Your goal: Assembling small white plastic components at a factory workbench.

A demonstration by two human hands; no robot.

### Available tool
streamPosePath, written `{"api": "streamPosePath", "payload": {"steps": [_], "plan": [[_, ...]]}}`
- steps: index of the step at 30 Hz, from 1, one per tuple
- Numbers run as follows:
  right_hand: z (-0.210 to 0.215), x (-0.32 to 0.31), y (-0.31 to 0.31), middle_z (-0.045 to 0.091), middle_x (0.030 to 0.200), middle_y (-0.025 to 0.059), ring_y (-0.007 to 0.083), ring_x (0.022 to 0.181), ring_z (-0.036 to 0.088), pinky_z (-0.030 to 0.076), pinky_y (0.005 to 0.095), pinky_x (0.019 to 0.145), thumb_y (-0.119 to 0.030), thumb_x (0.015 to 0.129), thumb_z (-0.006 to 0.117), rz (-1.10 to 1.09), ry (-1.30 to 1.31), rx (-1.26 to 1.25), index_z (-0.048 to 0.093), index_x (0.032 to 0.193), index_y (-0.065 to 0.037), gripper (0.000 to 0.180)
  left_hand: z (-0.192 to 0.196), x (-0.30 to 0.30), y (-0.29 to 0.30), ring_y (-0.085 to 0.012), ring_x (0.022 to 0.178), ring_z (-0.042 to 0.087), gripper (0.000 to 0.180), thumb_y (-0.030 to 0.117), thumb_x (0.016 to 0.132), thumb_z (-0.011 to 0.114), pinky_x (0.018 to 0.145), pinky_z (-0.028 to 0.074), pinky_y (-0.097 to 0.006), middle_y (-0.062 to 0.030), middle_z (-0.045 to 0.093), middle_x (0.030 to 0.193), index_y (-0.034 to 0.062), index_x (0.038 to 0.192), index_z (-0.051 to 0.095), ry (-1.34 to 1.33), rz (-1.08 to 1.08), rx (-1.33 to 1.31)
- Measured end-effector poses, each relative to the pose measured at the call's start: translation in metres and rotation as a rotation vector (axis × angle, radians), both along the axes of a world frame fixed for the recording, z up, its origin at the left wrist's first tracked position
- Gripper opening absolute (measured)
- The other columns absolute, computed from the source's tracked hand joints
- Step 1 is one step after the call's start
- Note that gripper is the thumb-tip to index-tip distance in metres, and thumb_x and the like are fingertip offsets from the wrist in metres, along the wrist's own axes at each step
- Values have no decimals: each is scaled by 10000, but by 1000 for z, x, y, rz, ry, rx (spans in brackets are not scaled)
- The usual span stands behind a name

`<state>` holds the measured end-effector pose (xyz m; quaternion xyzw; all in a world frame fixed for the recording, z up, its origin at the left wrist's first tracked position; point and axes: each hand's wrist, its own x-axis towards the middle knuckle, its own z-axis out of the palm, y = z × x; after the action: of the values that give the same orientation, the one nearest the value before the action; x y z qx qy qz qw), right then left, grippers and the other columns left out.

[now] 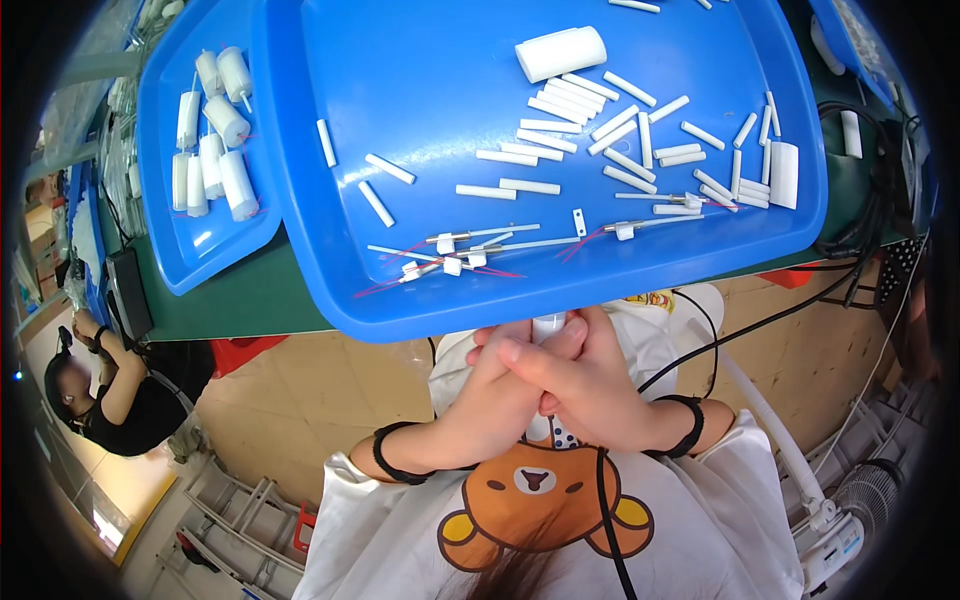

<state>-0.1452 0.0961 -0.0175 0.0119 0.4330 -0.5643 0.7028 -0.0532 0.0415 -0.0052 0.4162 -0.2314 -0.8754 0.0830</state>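
My left hand [487, 390] and my right hand [592, 385] are closed together just below the front edge of a large blue tray [420, 318]. Between them they grip a white cylinder [547, 325], and only its end shows above the fingers. In the tray lie many thin white tubes [548, 126], mostly toward the right. Several slim rods with white blocks and red wires [452, 262] rest near the tray's front. A thick white cylinder [562, 54] lies at the back, and another white cylinder [784, 175] is by the right wall.
A smaller blue tray [205, 250] at the left holds several white cylinders [228, 122] with thin leads. Both trays stand on a green table [240, 312]. Black cables [775, 318] hang at the right, above a white fan [850, 520]. Another person [120, 400] sits at far left.
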Motion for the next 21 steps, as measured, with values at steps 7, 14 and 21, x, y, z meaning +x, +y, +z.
{"api": "streamPosePath", "payload": {"steps": [7, 14, 21], "plan": [[-8, -33, -5, 588, 1018, 136, 203, 906, 616, 529, 315, 744, -54, 757, 699, 291, 245, -89, 412, 1204, 10, 536, -9, -27, 32, -45, 493, 354, 165, 241, 961, 492, 435, 279, -204, 31, 408, 647, 101, 888, 445, 35, 363, -110], [5, -28, -3, 576, 1062, 127, 84, 781, 589, 417, 162, 471, -127, 747, 743, 306, 293, 10, 383, 1253, -4, 633, -20, -7, 18, -74, 548, 429, 203, 272, 972, 465, 465, 342, -221, -7, 453, 718, 72, 961, 432, 140, 91, -199], [3, -12, 15, 522, 1164, 138, 176, 1013, 603, 455, 168, 507, -83, 791, 699, 175, 229, -116, 318, 1302, 6, 644, -15, 10, 14, -98, 687, 456, 339, 377, 977, 423, 553, 398, -241, -24, 448, 839, 77, 1117, 350, 255, 54, -54]]}}
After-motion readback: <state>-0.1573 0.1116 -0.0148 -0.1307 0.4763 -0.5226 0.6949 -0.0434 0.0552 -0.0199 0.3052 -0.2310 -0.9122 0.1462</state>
